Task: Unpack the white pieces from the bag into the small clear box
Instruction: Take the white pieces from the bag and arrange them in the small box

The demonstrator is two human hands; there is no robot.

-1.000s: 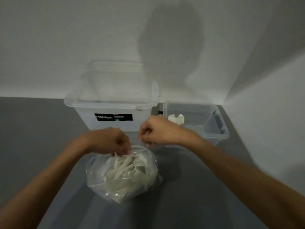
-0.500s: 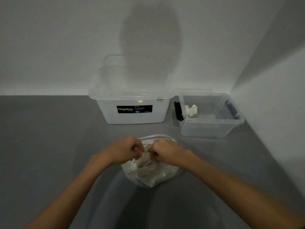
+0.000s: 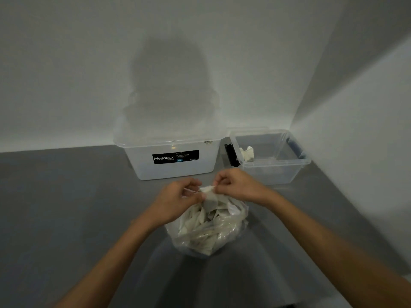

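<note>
I saw both hands meet just above the bag (image 3: 209, 227), which sat on the grey floor (image 3: 66, 207) in front of the big box (image 3: 171, 156). The right hand (image 3: 238, 185) pinched a white piece (image 3: 208, 190) at the bag's mouth; the left hand (image 3: 175, 201) gripped the same piece from the other side. More white pieces filled the bag. The small box (image 3: 271, 161), behind the bag to the right, held one white piece (image 3: 247, 153) already.
</note>
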